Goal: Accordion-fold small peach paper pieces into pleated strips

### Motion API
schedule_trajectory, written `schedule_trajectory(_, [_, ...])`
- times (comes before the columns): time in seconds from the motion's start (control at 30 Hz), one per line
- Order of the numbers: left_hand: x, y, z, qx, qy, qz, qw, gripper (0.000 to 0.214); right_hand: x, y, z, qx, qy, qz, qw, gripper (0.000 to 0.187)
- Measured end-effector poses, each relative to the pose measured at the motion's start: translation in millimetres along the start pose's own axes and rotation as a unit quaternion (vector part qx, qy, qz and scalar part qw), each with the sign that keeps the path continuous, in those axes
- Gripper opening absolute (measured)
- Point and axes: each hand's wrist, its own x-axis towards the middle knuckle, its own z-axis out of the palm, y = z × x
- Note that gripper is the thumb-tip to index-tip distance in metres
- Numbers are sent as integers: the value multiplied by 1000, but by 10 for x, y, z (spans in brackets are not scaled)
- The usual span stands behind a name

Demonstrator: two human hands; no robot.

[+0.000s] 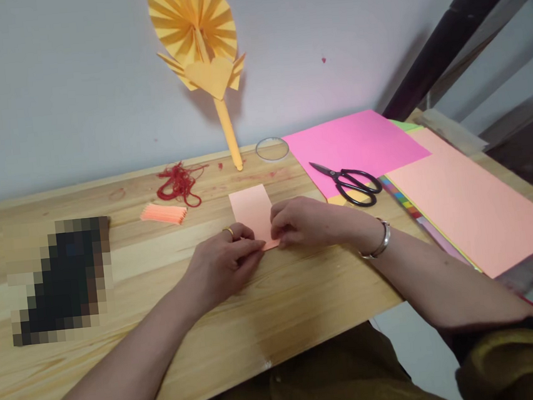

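A small rectangle of pale peach paper [252,206] lies on the wooden table in front of me. My left hand [227,254] pinches its near edge at the left corner; a gold ring is on one finger. At the right side and near corner, my right hand [301,223] grips the same paper with curled fingers, and a silver bracelet circles that wrist. A narrow strip along the near edge looks folded, partly hidden by my fingertips. To the left, an accordion-folded orange paper [164,214] rests beside a tangle of red thread [180,184].
Black-handled scissors [347,183] lie partly on a pink sheet [355,144] at the right. Beyond them is a stack topped by a peach sheet [474,199]. A yellow paper fan [219,79] leans against the wall near a clear round disc [272,149]. A blurred dark object [66,276] lies left.
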Motion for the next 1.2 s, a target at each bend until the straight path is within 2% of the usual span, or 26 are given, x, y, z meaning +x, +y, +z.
schedule_trajectory(1.2, [23, -34, 7, -14, 16, 10, 1000, 19, -8, 8, 16, -20, 12, -10, 1000, 18])
